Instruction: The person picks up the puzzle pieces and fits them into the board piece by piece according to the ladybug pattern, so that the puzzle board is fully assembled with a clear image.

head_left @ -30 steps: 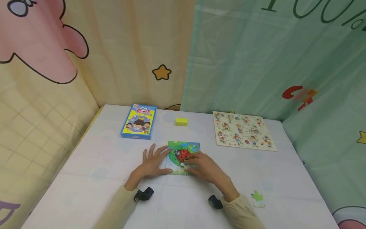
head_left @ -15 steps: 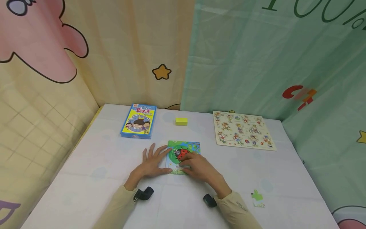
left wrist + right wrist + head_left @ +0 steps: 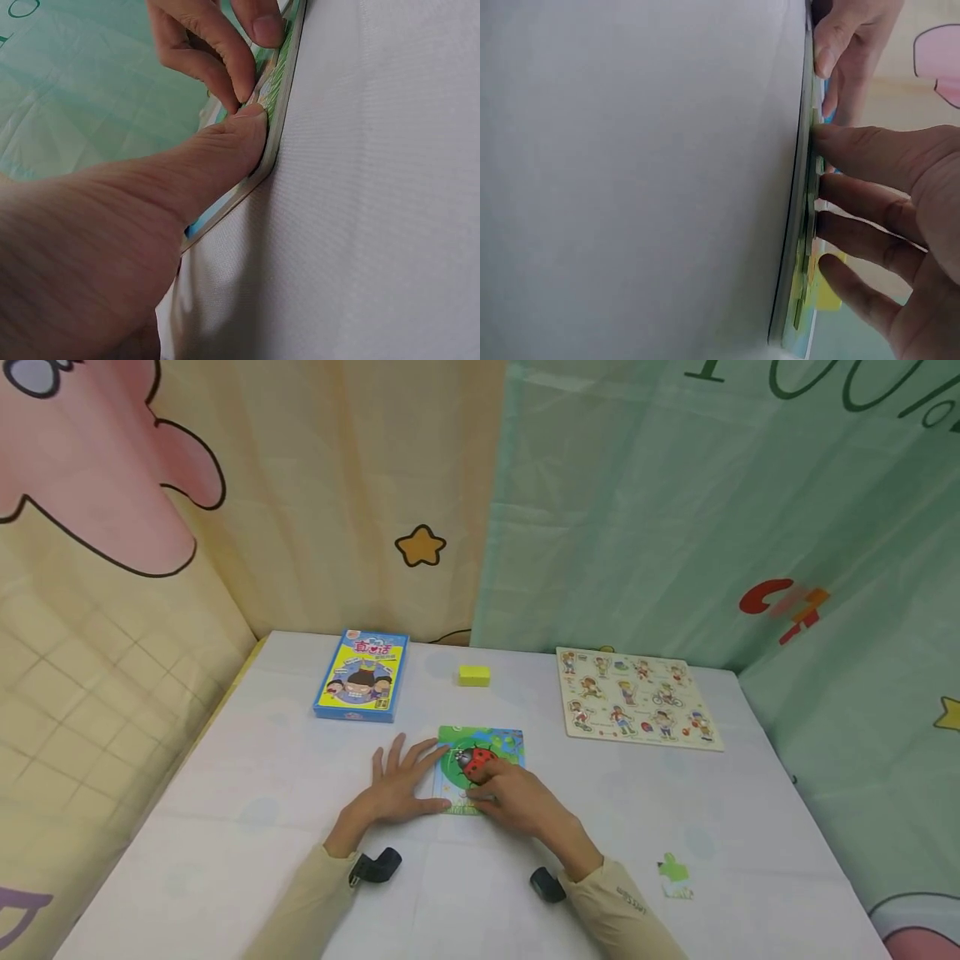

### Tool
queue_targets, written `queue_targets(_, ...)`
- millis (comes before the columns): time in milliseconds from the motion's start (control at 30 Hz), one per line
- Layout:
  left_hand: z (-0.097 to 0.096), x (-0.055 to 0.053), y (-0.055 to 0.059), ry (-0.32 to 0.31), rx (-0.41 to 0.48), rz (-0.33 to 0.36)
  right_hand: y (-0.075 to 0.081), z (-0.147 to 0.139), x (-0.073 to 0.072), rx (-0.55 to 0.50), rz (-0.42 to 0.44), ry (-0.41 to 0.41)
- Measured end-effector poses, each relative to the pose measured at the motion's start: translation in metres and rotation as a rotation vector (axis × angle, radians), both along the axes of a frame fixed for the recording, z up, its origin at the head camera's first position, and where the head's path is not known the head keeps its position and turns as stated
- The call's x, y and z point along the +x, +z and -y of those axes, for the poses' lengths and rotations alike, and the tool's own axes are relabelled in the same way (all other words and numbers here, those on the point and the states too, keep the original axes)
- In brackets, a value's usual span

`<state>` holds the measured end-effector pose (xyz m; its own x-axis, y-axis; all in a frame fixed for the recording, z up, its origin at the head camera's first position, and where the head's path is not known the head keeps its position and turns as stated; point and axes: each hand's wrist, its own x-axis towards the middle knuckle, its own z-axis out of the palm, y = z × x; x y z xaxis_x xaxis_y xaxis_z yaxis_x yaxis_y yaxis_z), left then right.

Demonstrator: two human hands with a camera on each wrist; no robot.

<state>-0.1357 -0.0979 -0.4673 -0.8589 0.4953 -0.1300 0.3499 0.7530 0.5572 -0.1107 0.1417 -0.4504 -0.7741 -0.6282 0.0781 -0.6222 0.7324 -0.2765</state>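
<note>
A ladybug jigsaw puzzle [image 3: 465, 735] in a thin tray lies flat on the table between both hands in the head view. My left hand [image 3: 397, 793] rests spread along its left side, the thumb [image 3: 244, 139] pressing the near-left edge. Over the lower right of the picture, my right hand [image 3: 521, 797] pinches a puzzle piece [image 3: 810, 202] against the tray with thumb and fingers. In the right wrist view that piece looks slightly raised. How far it is seated is hidden. Another puzzle piece [image 3: 677, 878], green and white, lies loose at the right.
Behind the puzzle are a blue-and-yellow boxed game [image 3: 362, 677], a yellow block [image 3: 474, 676] and a wooden figure-puzzle board [image 3: 637, 700]. Curtains [image 3: 637, 527] hang along the table's back and right side.
My right hand has moved left and slightly toward the near edge of the puzzle, its fingers now lower on the picture. My left hand stays where it was.
</note>
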Motion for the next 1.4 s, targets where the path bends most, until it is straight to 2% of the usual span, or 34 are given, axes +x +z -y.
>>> queue_targets(200, 0.001, 0.000, 0.001, 0.002, 0.001, 0.002, -0.004, -0.001, 0.005, 0.036, -0.056, 0.017)
queue_targets(467, 0.001, -0.002, -0.002, -0.006, 0.004, -0.003, -0.001, -0.004, 0.006, 0.096, -0.055, 0.010)
queue_targets(667, 0.000, -0.002, -0.004, -0.001, 0.001, -0.007, -0.002, -0.005, 0.006, 0.078, -0.064, 0.012)
queue_targets(800, 0.000, -0.002, -0.004, 0.001, -0.012, -0.009, 0.001, -0.006, 0.006, 0.064, -0.020, 0.016)
queue_targets(1000, 0.001, -0.002, -0.001, -0.008, 0.000, 0.000, 0.005, -0.012, 0.008, 0.029, 0.119, 0.008)
queue_targets(1100, 0.001, -0.001, 0.000, -0.012, 0.003, 0.006, 0.005, -0.018, 0.010, 0.008, 0.139, 0.007)
queue_targets(1267, 0.001, -0.001, -0.002, -0.019, 0.001, 0.004, 0.008, -0.044, 0.020, -0.078, 0.167, -0.066)
queue_targets(1400, 0.001, -0.002, -0.001, -0.014, -0.002, 0.012, 0.010, -0.080, 0.035, -0.115, 0.164, -0.163)
